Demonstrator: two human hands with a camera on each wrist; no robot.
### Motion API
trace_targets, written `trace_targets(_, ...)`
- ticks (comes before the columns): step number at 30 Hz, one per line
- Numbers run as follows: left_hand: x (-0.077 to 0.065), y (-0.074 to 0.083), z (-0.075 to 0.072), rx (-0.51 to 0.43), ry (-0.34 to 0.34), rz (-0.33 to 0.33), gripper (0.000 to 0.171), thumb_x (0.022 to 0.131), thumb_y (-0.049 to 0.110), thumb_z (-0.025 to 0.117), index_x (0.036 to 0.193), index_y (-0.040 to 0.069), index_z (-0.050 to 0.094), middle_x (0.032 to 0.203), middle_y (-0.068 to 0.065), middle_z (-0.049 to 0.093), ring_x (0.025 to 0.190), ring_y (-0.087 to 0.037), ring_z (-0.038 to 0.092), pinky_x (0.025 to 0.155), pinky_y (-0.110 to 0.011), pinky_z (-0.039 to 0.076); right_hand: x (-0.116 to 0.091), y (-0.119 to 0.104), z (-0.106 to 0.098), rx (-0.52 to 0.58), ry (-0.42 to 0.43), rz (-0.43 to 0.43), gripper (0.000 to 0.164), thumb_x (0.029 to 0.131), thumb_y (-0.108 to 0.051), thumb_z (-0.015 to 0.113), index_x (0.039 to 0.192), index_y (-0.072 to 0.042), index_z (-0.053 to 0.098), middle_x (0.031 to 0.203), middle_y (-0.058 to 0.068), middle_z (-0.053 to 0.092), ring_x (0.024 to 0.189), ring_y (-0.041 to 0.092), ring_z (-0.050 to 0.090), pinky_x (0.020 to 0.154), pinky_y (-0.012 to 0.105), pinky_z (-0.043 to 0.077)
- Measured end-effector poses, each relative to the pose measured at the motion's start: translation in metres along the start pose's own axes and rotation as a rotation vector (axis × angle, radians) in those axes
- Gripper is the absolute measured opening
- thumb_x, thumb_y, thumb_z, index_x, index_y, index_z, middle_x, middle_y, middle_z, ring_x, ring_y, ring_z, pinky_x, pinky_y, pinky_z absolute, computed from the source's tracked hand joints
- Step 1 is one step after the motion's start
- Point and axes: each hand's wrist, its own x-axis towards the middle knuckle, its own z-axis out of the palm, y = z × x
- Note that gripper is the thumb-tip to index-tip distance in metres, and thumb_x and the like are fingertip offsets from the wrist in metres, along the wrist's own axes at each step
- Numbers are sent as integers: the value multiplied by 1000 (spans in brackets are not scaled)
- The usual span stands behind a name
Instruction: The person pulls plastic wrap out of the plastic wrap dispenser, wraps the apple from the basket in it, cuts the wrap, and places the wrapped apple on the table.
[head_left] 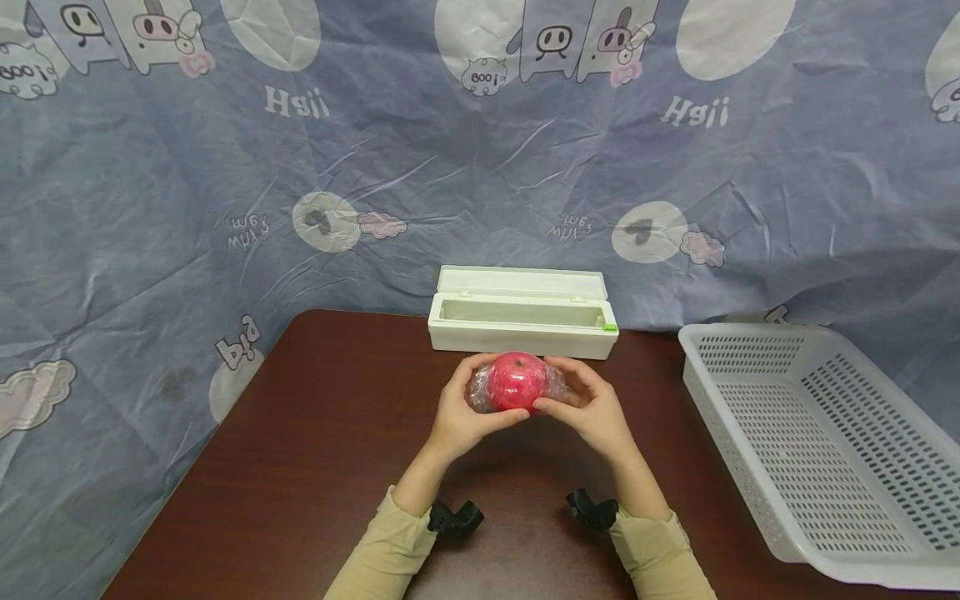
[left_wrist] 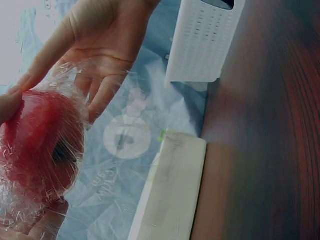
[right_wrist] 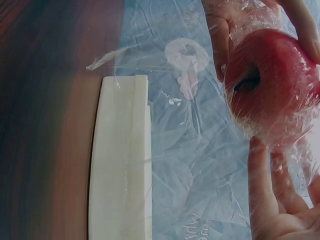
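A red apple (head_left: 517, 382) in clear cling film (head_left: 480, 390) is held up between both hands over the table. My left hand (head_left: 459, 418) grips it from the left, thumb along the near side. From the right, my right hand (head_left: 597, 415) holds it the same way, thumb tip at the apple's lower edge. Crumpled film bunches out at both sides, under the fingers. In the right wrist view the dark stem (right_wrist: 247, 82) shows through the stretched film. Behind the hands stands a long cream cling film box (head_left: 523, 337), its lid (head_left: 522, 282) raised.
A large white perforated basket (head_left: 720, 442) stands on the right of the brown table (head_left: 300, 467). A small green piece (head_left: 610, 328) sits at the box's right front. The patterned blue-grey cloth (head_left: 420, 183) hangs behind the table. Black wrist mounts (head_left: 456, 518) stick out near both sleeves.
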Motion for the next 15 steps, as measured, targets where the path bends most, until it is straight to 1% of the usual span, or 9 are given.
trace_targets(3, 1, -1, 0, 9, 14, 1, 69, 67, 6, 84, 125, 3, 48, 123, -9, 54, 111, -26, 51, 86, -37, 51, -1, -2, -2, -9, 8, -21, 56, 75, 6, 74, 127, 0, 53, 122, 23, 55, 94, 15, 65, 76, 29, 54)
trace_targets(5, 1, 0, -1, 21, 20, -2, 68, 67, 6, 83, 125, 2, 48, 123, -10, 54, 111, -26, 51, 85, -35, 51, -1, -3, -3, -21, 36, -37, 55, 76, 7, 73, 127, 2, 53, 121, 23, 56, 94, 13, 64, 76, 27, 53)
trace_targets(7, 0, 11, -2, 35, 22, -25, 67, 67, 1, 81, 125, -3, 47, 122, -15, 54, 112, -29, 50, 86, -37, 50, -1, -4, -4, -33, 73, -56, 51, 78, 7, 71, 125, 3, 54, 117, 22, 58, 94, 11, 64, 77, 26, 53)
trace_targets(8, 0, 12, -2, 39, 23, -36, 67, 67, 0, 81, 125, -2, 47, 123, -15, 53, 112, -28, 50, 87, -36, 50, -1, -4, -5, -48, 95, -66, 49, 78, 7, 71, 124, 4, 55, 114, 21, 60, 95, 10, 63, 77, 24, 53)
trace_targets(10, 0, 12, -2, 48, 28, -41, 67, 67, 1, 81, 125, -2, 47, 123, -15, 54, 112, -28, 51, 87, -36, 50, 0, -4, -6, -69, 129, -91, 45, 79, 8, 70, 122, 6, 56, 107, 19, 62, 93, 8, 62, 77, 22, 52)
trace_targets(13, 0, 11, -3, 51, 30, -33, 66, 67, 2, 81, 125, -1, 48, 122, -15, 54, 111, -28, 51, 87, -36, 50, 0, -7, -7, -88, 155, -106, 42, 78, 12, 68, 118, 9, 57, 95, 18, 62, 86, 7, 61, 71, 19, 51)
trace_targets(15, 0, 3, -2, 50, 34, -26, 68, 67, 2, 82, 125, 1, 48, 122, -13, 55, 111, -28, 52, 86, -38, 50, 0, -12, -6, -97, 156, -102, 41, 77, 15, 67, 117, 9, 58, 91, 21, 61, 82, 8, 61, 67, 19, 51)
